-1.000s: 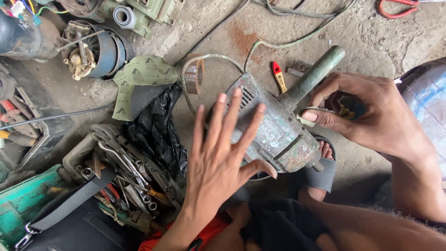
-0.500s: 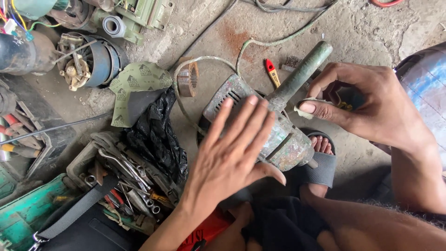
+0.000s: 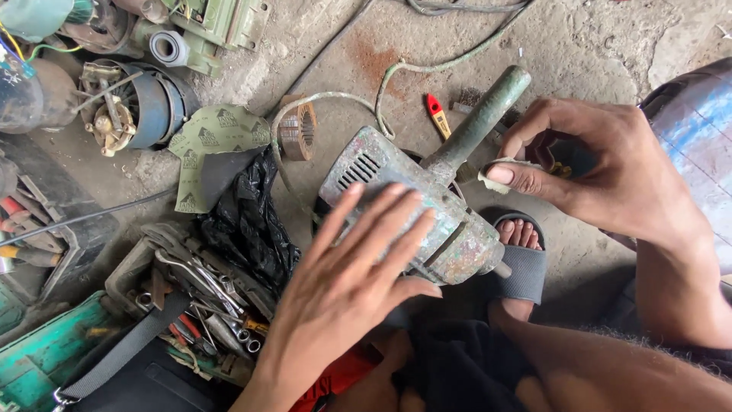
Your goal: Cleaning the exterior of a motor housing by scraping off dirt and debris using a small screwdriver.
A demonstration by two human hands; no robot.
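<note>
Rt hand [image 3: 602, 172] lifted off the side handle [image 3: 479, 122], now pinching a small pale scrap [image 3: 499, 165]; lt hand [image 3: 347, 286] spread flat on the worn grinder body [image 3: 415, 210], mid concrete floor [image 3: 610, 46].

The left hand [image 3: 347, 286] lies flat on the worn grey-green metal power tool [image 3: 415, 210]; the right hand [image 3: 602, 172] pinches a small pale scrap [image 3: 499, 166] beside its green side handle [image 3: 480, 118].

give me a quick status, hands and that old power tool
Left hand flat on the worn power tool, fingers spread. Right hand pinching a small pale scrap beside its side handle. Nothing blocking.
</note>
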